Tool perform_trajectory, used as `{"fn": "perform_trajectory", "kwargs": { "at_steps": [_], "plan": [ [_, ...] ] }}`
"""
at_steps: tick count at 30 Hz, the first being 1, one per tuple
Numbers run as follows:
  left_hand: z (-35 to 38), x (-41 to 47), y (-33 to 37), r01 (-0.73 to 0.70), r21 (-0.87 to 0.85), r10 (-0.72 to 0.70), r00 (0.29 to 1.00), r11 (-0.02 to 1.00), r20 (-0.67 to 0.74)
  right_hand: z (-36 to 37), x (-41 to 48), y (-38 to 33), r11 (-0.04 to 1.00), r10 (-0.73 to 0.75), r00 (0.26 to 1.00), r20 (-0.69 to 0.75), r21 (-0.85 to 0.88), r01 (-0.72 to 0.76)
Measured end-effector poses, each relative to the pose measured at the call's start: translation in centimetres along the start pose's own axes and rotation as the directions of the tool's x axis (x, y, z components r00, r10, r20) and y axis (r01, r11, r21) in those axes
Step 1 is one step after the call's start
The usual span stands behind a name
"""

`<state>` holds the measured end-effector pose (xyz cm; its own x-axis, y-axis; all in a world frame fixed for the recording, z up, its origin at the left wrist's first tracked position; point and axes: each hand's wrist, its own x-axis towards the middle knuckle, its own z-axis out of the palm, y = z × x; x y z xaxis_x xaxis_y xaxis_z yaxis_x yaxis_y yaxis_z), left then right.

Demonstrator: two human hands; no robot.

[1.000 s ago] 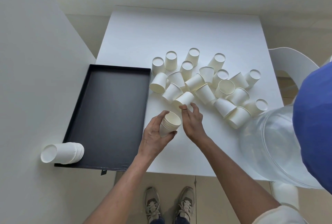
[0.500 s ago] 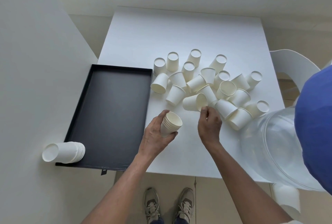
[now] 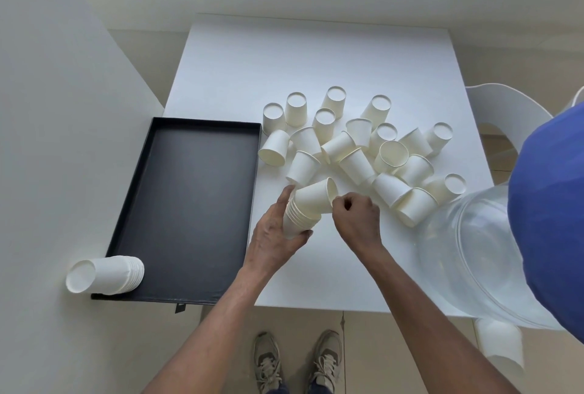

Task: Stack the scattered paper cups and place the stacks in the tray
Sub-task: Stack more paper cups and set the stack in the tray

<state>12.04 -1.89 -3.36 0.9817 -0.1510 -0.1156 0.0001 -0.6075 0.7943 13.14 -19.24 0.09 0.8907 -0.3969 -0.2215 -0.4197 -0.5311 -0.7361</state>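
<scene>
Head view: the left hand has its grip curled round a short stack of cups, thumb under its base and forefinger stretched up along its far side, holding it tilted just above the table. Touching it on the right, the right hand pinches the rim of a single cup between thumb and fingertips. That cup's base is seated in the stack's mouth, and its own mouth leans toward the right grip. Just beyond both grips and off to the right lie the scattered cups – some upside down, some on their sides, many touching. Left of the left grip sits the black tray; a finished stack lies on its side at its near left corner, base end past the rim. A clear plastic bottle stands right of the right grip.
</scene>
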Motion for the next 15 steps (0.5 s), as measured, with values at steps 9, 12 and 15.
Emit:
{"fn": "perform_trajectory", "kwargs": {
  "at_steps": [9,12,15],
  "plan": [
    [0.1,0.1,-0.6,0.008,-0.014,-0.007,0.999,1.0,0.044,0.4,1.1,-0.1,0.991,0.078,0.983,0.165,-0.119,-0.059],
    [0.4,0.1,-0.2,-0.031,-0.018,0.032,0.999,0.999,0.042,1.8,0.9,-0.2,0.977,0.035,0.976,0.214,-0.214,0.012],
    [0.5,0.2,-0.8,-0.069,-0.02,0.069,0.998,0.997,0.0,3.1,0.8,-0.1,0.943,-0.061,0.964,0.26,-0.301,0.141]
  ]
}}
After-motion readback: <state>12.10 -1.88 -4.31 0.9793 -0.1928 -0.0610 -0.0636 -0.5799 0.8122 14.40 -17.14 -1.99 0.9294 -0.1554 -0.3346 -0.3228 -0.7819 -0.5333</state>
